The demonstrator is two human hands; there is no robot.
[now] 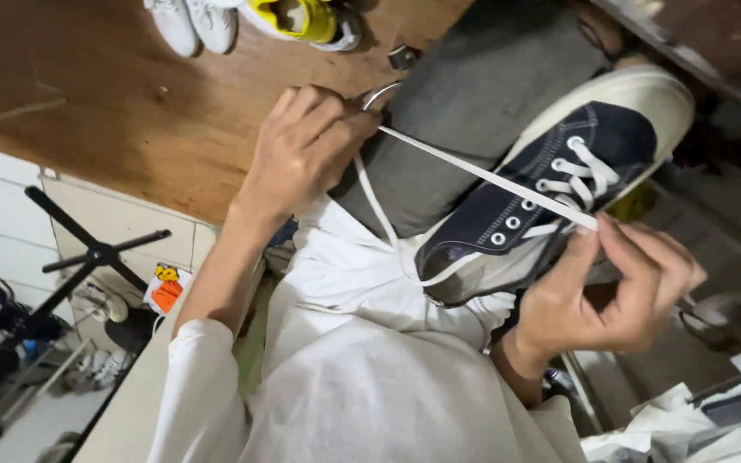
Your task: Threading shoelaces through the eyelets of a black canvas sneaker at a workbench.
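Currently the dark blue sneaker (559, 184) rests on your lap, its white lace (482, 174) stretched taut between both hands. Your left hand (306, 146) has its grip clenched on one lace end; your right hand (619, 287) pinches the other. Wooden bench (122, 94) lies beyond, white shoes (192, 22) on it.

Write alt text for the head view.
Two hands pull a white shoelace taut across a dark blue sneaker in the person's lap: left hand grips one end, right hand pinches the other.
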